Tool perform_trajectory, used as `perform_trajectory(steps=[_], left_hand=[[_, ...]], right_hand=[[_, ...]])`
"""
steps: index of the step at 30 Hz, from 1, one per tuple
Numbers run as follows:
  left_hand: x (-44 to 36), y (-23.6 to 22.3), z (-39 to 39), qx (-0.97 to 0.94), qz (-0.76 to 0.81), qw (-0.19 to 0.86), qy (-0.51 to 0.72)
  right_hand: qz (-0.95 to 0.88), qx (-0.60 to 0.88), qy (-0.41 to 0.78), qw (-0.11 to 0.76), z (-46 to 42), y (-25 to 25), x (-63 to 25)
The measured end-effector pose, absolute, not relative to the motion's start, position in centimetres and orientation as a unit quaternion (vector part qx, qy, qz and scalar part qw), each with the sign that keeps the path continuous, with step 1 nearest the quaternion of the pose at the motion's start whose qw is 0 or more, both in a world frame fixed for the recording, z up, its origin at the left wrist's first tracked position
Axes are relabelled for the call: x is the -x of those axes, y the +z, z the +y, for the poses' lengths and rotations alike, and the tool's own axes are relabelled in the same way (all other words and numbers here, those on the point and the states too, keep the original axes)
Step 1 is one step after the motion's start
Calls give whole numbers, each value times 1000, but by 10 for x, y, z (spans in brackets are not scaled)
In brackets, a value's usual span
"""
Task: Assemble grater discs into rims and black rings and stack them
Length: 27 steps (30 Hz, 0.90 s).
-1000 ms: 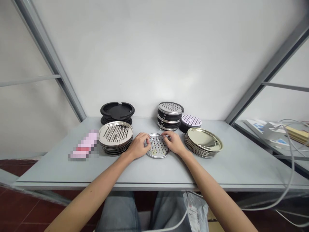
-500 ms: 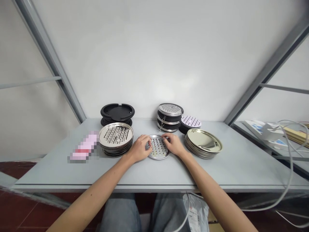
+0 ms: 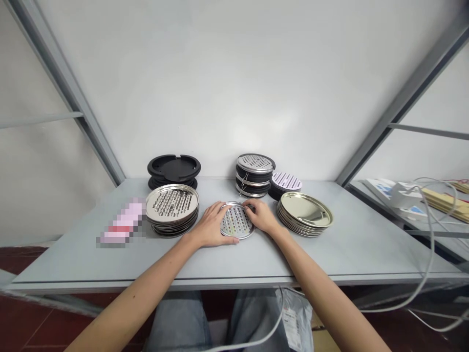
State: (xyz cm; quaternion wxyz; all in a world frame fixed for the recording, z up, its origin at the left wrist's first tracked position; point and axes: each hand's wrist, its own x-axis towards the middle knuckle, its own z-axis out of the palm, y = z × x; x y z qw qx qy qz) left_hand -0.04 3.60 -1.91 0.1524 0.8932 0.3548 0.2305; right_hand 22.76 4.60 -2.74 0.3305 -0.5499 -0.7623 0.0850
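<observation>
"What's on the long grey counter?"
"Stacked round silver metal graters, stacked round gold-toned metal dishes, and one round perforated silver metal plate between."
"The grip?"
"Left hand spread wide around the plate's rim; right hand curled at its edge, whether pinching I can't tell."
</observation>
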Motion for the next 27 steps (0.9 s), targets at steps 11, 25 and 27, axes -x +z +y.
perform_trajectory(steps=[11,25,27], left_hand=[[1,-21,37,-887,357,160,244],[1,-22,37,-877,374,177,244],[1,-21,37,-878,376,178,238]], right_hand=[[-732,593,58,331,47,-28,-231],[-742,578,66,333,47,-28,-231],[-742,578,64,334,47,-28,-232]])
